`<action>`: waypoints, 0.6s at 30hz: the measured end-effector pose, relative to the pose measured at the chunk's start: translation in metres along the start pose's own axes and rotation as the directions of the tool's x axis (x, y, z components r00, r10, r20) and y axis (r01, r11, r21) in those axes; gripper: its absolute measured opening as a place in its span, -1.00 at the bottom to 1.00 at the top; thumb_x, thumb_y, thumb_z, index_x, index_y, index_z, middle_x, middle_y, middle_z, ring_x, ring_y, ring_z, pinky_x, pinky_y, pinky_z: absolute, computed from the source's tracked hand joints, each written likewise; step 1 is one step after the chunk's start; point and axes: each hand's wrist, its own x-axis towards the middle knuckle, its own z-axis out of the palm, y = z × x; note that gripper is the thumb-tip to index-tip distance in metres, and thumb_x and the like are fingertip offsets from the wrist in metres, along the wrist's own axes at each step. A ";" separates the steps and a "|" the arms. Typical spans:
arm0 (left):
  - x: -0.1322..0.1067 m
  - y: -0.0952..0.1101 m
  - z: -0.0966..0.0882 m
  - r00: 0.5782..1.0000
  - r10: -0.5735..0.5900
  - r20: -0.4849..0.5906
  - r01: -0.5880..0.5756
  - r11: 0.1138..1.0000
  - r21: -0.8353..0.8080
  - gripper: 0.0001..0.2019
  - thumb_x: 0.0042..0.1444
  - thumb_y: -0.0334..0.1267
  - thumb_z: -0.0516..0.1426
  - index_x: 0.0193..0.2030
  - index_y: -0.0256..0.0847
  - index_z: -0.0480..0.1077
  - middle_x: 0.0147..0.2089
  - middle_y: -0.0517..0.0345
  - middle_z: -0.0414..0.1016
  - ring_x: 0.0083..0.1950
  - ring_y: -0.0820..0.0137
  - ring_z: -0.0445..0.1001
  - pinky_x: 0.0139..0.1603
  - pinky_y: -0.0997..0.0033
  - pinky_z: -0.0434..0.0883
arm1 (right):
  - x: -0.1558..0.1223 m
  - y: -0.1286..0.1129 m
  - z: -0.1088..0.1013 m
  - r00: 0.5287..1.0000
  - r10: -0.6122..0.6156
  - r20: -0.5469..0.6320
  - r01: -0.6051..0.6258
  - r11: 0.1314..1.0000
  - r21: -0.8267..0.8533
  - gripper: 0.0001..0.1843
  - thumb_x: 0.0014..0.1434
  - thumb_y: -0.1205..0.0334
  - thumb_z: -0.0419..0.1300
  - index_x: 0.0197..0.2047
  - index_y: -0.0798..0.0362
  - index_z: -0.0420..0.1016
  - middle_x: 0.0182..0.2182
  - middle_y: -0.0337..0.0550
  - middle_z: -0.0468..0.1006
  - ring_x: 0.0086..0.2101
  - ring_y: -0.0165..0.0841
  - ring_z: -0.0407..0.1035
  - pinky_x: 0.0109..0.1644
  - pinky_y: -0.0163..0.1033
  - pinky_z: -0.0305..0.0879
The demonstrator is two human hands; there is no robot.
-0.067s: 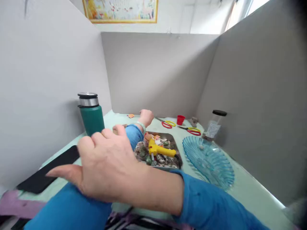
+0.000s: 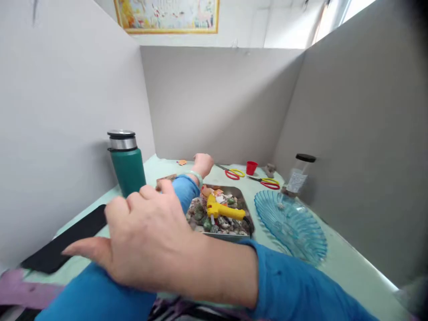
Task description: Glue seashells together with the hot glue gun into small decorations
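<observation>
My right hand (image 2: 147,236) lies across my left forearm, its fingers curled round the blue sleeve (image 2: 103,290) and its thumb sticking out to the left. Beyond it, my left arm reaches forward over the table. My left hand (image 2: 203,163) is closed in a fist, with its inner side turned away and nothing showing in it. A pale bangle (image 2: 198,176) circles the left wrist. Just below that wrist sits a metal tray (image 2: 247,200) of stones and shells, with a yellow glue gun (image 2: 224,208) lying on top.
A green bottle (image 2: 129,169) and a black flat object (image 2: 63,243) are on the left. Two pairs of scissors (image 2: 234,174) and a red cup (image 2: 251,167) lie at the back. On the right are a blue glass plate (image 2: 290,223) and a black-lidded jar (image 2: 298,176). Grey panels (image 2: 220,102) enclose the table.
My right hand has shifted slightly down and to the left on the left forearm. A bit more of a brown object behind its fingers shows now.
</observation>
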 end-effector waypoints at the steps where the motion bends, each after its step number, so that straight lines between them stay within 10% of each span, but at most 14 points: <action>1: 0.002 -0.002 0.002 1.000 -0.003 0.001 0.003 1.000 -0.002 -0.70 0.09 -0.52 0.00 -0.09 -0.37 0.48 -0.11 -0.29 0.50 -0.04 0.12 0.46 -0.10 0.13 0.36 | -0.001 0.000 0.001 1.000 -0.016 0.004 0.016 1.000 0.000 -0.49 0.27 -0.14 -0.20 -0.37 0.10 0.29 -0.44 -0.13 0.45 -0.33 -0.25 0.34 -0.03 0.05 0.08; 10: 0.007 -0.007 0.012 1.000 -0.015 0.003 0.015 1.000 -0.011 -0.68 0.11 -0.51 -0.02 -0.06 -0.38 0.46 -0.08 -0.30 0.48 -0.01 0.11 0.43 -0.08 0.12 0.34 | -0.003 0.002 0.004 0.999 0.020 0.038 -0.019 1.000 -0.018 -0.55 0.23 -0.13 -0.11 -0.38 0.08 0.31 -0.43 -0.15 0.45 -0.28 -0.24 0.31 0.10 0.11 -0.02; 14: 0.011 -0.012 0.012 0.999 -0.037 0.016 0.037 0.999 -0.006 -0.68 0.09 -0.50 -0.01 -0.05 -0.38 0.45 -0.06 -0.29 0.47 0.00 0.10 0.42 -0.09 0.13 0.34 | -0.006 0.000 0.003 0.992 -0.128 0.008 0.128 0.992 0.005 -0.84 0.19 0.22 0.01 -0.40 0.07 0.28 -0.47 -0.24 0.42 -0.46 -0.36 0.23 -0.04 0.00 0.15; 18: 0.010 -0.011 0.014 0.999 -0.040 0.013 0.040 0.999 -0.002 -0.67 0.08 -0.52 -0.02 -0.06 -0.38 0.46 -0.06 -0.30 0.46 -0.01 0.09 0.42 -0.10 0.11 0.33 | -0.004 -0.002 -0.001 0.999 0.036 0.036 -0.036 0.999 -0.010 -0.61 0.25 -0.05 -0.10 -0.34 0.08 0.34 -0.38 -0.12 0.46 -0.23 -0.23 0.30 0.08 0.08 0.05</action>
